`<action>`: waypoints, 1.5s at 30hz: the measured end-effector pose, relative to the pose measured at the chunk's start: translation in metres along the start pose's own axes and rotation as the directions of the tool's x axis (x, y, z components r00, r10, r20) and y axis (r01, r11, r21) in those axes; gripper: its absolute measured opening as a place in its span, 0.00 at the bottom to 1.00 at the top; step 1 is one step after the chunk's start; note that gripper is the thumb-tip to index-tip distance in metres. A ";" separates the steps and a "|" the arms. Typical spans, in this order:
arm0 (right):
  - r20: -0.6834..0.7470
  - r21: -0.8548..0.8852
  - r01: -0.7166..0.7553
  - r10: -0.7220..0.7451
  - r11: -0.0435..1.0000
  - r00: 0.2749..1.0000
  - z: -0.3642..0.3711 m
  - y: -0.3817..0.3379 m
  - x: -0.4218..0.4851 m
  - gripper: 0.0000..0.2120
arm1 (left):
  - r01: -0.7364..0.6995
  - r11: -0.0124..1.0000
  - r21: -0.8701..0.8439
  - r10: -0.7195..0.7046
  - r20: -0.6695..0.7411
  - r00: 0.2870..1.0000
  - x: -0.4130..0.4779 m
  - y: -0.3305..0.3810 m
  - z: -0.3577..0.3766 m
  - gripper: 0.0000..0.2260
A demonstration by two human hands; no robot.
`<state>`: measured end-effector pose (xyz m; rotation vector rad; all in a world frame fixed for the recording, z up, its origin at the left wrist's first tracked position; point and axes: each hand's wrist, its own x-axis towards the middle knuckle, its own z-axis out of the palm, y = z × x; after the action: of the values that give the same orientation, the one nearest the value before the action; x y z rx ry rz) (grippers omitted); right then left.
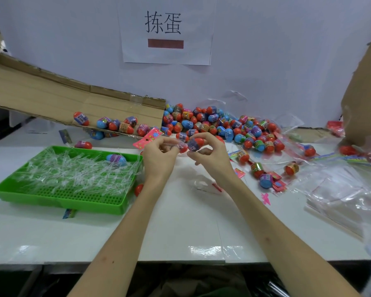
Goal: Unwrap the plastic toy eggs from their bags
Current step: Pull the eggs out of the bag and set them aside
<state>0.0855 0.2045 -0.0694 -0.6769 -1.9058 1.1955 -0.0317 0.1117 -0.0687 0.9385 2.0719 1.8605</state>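
The right hand (pixel 210 154) fingers clamp the egg (pixel 195 143), the left hand (pixel 159 153) fingers pinch its bag (pixel 177 145); a sharp tug may fling the egg off the desk (pixel 180 232).

A pale, bluish-white wall (pixel 276 50) fills the back of the scene, evenly lit and without hard shadows. A white sheet of paper (pixel 193 18) is stuck to it, printed with two large black characters above a dark red bar (pixel 165 43). The white desk (pixel 180 232) runs up to the wall, and its glossy top shows bright reflections near the front edge. A brown cardboard flap (pixel 41 91) slants over the desk's left side, and another piece of cardboard (pixel 364 93) stands at the right. Below the front edge everything is dark.
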 end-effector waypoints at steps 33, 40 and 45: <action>0.067 -0.203 0.171 -0.161 0.964 0.985 0.004 0.021 -0.005 0.12 | 0.000 1.000 -0.025 0.006 0.232 0.973 -0.001 -0.004 0.006 0.22; -0.112 -0.185 0.133 -0.155 0.974 0.982 0.006 0.015 -0.006 0.17 | -0.037 0.994 -0.105 0.054 0.169 0.984 -0.007 0.000 0.010 0.25; -0.249 -0.254 0.109 -0.174 0.961 0.953 0.000 0.010 -0.004 0.11 | -0.081 0.994 -0.074 0.091 0.138 0.986 -0.008 0.002 0.010 0.22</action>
<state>0.0876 0.2059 -0.0798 -0.7714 -1.8454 0.7492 -0.0197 0.1155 -0.0708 1.1244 1.9024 1.8345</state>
